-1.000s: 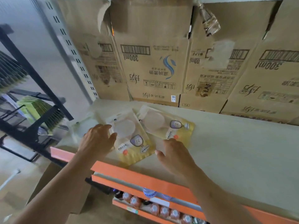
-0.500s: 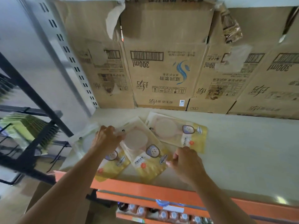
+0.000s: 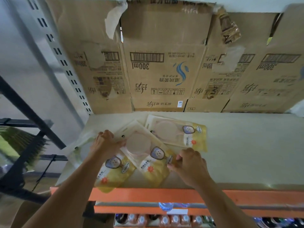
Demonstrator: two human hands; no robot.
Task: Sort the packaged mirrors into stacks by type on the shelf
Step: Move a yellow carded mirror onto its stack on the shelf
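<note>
Three yellow-and-white packaged mirrors lie on the pale shelf. The middle packet lies tilted between my hands. My left hand grips its upper left edge, and my right hand pinches its lower right edge. Under it, a second packet pokes out toward the orange front rail, partly hidden by my left arm. A third packet lies behind, near the boxes. A pale greenish clear packet sits at the shelf's left end.
Cardboard boxes line the back of the shelf. An orange rail edges the front, with bottles on the level below. A black rack holding green items stands at the left.
Both hands went from hovering open over the packets to holding the middle packet. It shifted right, uncovering another packet beneath. The camera moved closer.
</note>
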